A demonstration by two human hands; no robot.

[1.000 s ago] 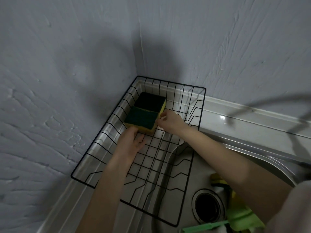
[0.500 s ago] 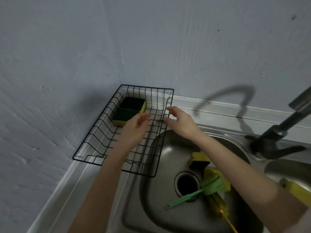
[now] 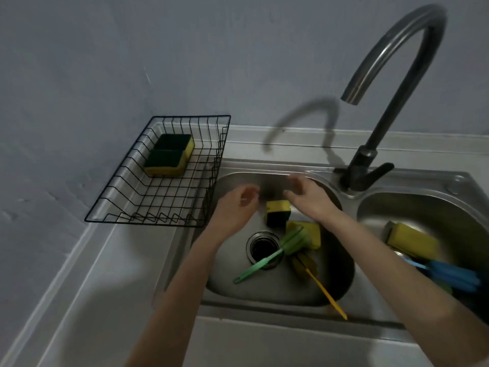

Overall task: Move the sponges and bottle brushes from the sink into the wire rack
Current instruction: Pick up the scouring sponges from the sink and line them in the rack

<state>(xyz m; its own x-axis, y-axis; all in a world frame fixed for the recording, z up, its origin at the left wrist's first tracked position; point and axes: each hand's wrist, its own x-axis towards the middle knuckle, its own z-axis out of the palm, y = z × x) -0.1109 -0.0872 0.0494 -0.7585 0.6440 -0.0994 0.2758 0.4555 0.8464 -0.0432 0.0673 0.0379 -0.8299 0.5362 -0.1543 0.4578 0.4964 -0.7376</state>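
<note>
Two yellow-and-green sponges (image 3: 169, 154) lie side by side at the far end of the black wire rack (image 3: 148, 207) on the counter's left. Over the left sink basin (image 3: 238, 282), my left hand (image 3: 235, 205) and right hand (image 3: 309, 197) hover open and empty on either side of a tilted yellow-and-green sponge (image 3: 277, 211). Beside the drain lie another yellow sponge (image 3: 313, 231), a green bottle brush (image 3: 277, 252) and a yellow-handled brush (image 3: 317, 284). The right basin holds a yellow sponge (image 3: 412, 239) and a blue brush (image 3: 449, 276).
A dark gooseneck faucet (image 3: 375, 144) rises between the two basins, its spout arching over the left one. The drain opening (image 3: 263, 247) sits mid-basin. Grey walls close off the back and left. A pale countertop (image 3: 105, 300) runs along the front left.
Both hands have let go of the sponges in the rack and moved right and down over the left basin. The view has swung right, showing the faucet and right basin.
</note>
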